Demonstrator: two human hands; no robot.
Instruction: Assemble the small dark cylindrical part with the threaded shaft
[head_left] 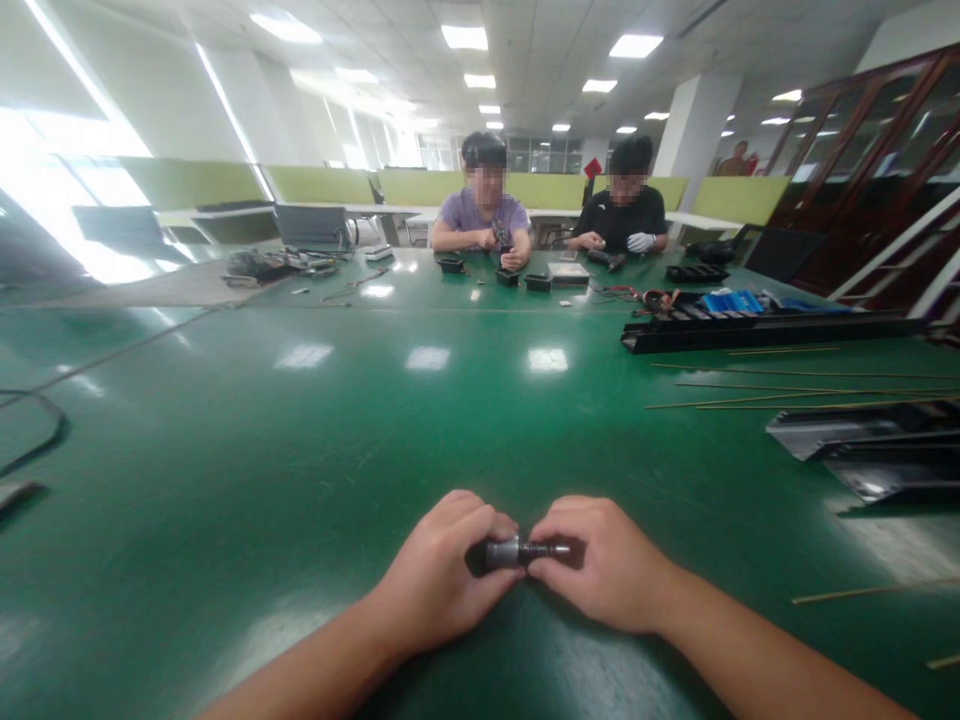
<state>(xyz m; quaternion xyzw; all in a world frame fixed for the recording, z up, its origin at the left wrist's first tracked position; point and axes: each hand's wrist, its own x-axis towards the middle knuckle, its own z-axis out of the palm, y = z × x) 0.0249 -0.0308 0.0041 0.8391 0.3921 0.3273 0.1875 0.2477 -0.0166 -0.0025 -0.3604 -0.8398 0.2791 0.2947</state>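
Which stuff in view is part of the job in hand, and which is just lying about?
Apparently the job: metal cylinder, in the left hand; thin shaft at its end, by the right hand.

Apparently lying about: thin rods, black channels, blue item, all toward the right.

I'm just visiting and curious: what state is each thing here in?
Metal part: held sideways
Left hand: closed around its thick end
Right hand: pinching its thin shaft
Ceiling lights: lit
Thin rods: lying loose
Green table: shiny, reflecting light
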